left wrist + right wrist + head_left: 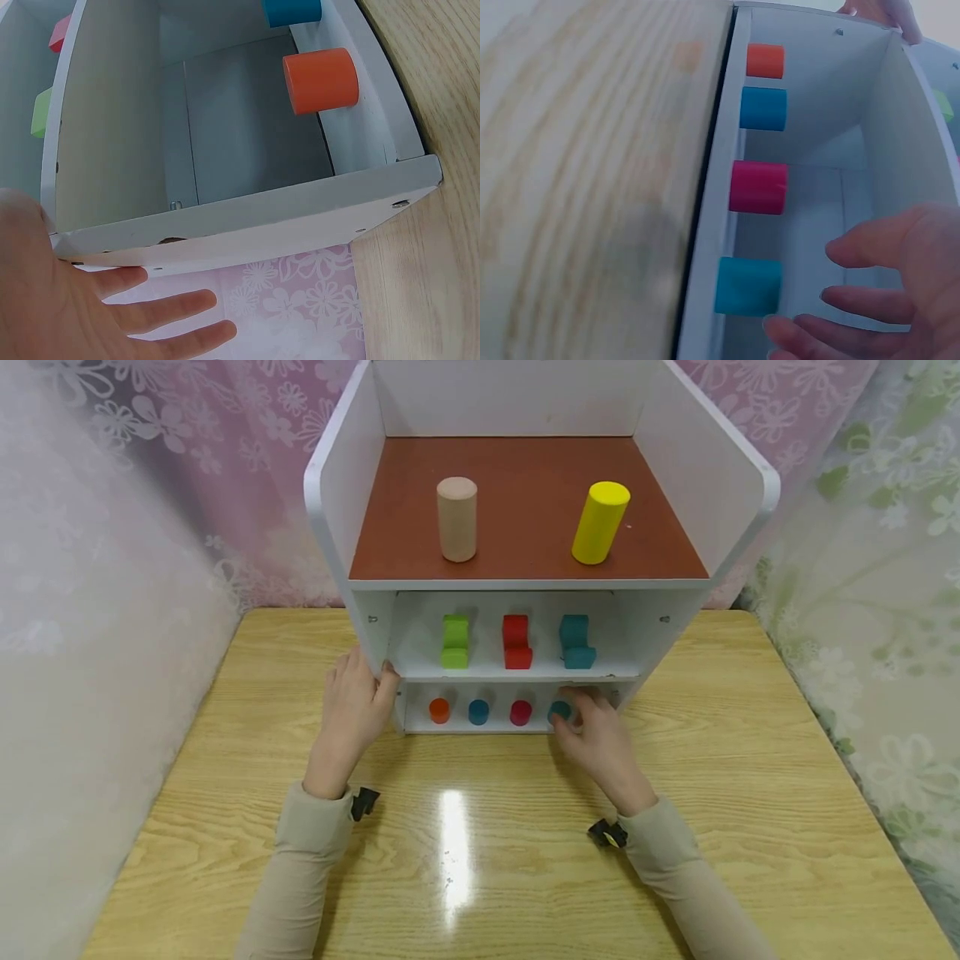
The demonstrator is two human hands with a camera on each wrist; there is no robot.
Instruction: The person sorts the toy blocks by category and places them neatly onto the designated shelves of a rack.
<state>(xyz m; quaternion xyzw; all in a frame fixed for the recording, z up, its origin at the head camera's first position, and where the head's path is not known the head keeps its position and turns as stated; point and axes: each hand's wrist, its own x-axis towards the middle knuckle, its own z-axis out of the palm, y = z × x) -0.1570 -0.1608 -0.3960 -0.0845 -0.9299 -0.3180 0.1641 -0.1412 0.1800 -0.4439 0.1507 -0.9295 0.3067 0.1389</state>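
A small white shelf unit (495,584) stands on the table with cylinders on its bottom shelf. My right hand (602,745) is at the right end of that shelf, beside a teal cylinder (748,286). In the right wrist view its fingers are spread, with a fingertip close to the cylinder; whether they touch cannot be told. My left hand (351,703) rests against the unit's left side, thumb at the front edge and the other fingers straight along the outside. Left of the teal cylinder stand a crimson cylinder (758,187), a blue cylinder (763,109) and an orange cylinder (322,80).
The middle shelf holds a green block (454,642), a red block (517,642) and a teal block (576,642). On the brown top stand a beige cylinder (457,520) and a yellow cylinder (600,523). The wooden table (525,843) extends in front; patterned curtains (277,468) hang behind.
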